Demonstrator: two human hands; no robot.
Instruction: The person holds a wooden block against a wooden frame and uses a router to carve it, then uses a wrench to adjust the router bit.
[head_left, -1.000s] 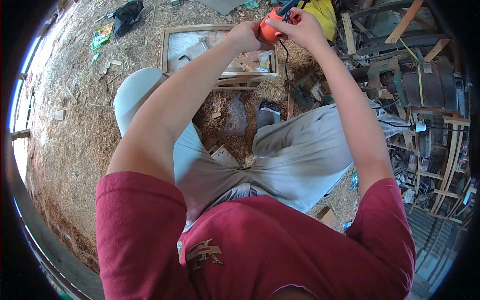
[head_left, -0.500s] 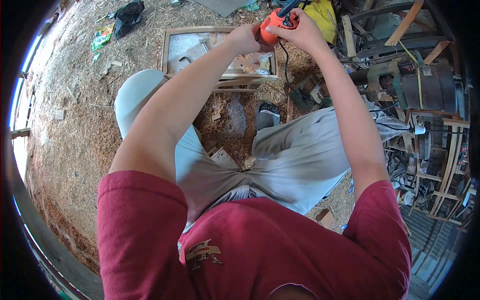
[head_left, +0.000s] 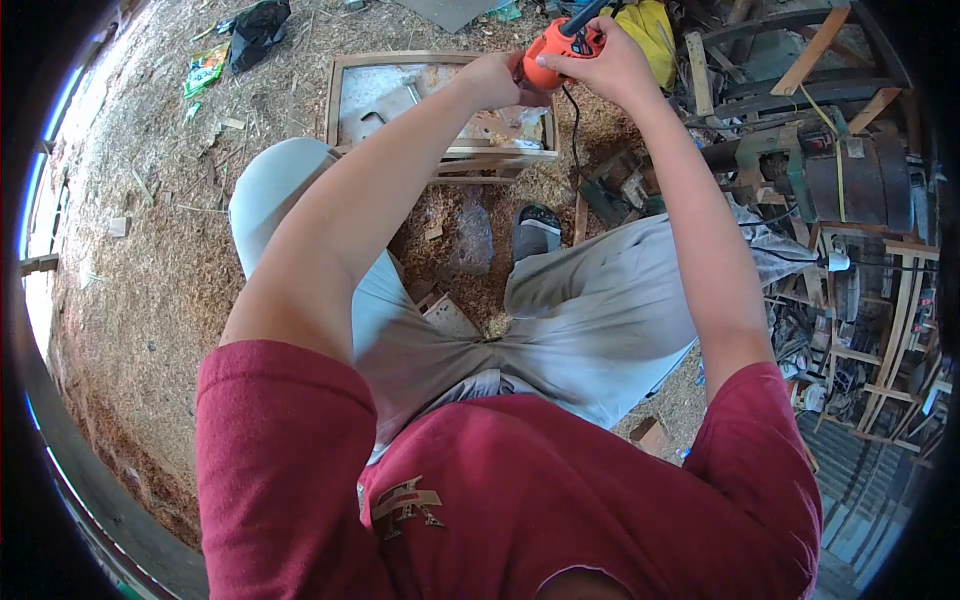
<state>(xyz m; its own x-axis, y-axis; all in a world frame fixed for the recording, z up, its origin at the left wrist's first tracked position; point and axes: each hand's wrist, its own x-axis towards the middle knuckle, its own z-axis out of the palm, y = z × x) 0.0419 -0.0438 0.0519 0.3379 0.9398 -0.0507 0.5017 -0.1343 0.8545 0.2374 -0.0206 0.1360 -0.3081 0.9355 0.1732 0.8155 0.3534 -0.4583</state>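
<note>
An orange corded power tool [head_left: 548, 62] with a black tube-like end is held between both hands at the top of the view. My left hand [head_left: 497, 80] grips its left side, with the fingers partly hidden behind the body. My right hand [head_left: 612, 66] is closed around its right side, the thumb lying on the orange casing. From the tool a black cord [head_left: 575, 125] hangs down. Just below and left of the hands lies a wooden-framed tray [head_left: 333, 100] with a hooked metal piece [head_left: 372, 117] and scraps inside.
Wood shavings [head_left: 140, 330] cover the ground. At the right are a green machine [head_left: 775, 165], wooden strips [head_left: 900, 340] and clutter. A yellow bag [head_left: 648, 40] lies behind my right hand; a black plastic bag [head_left: 258, 35] is at upper left. My shoe [head_left: 537, 232] rests below the tray.
The orange tool has shifted very slightly to the right and turned a little in my hands. Both hands keep their hold; the rest looks the same.
</note>
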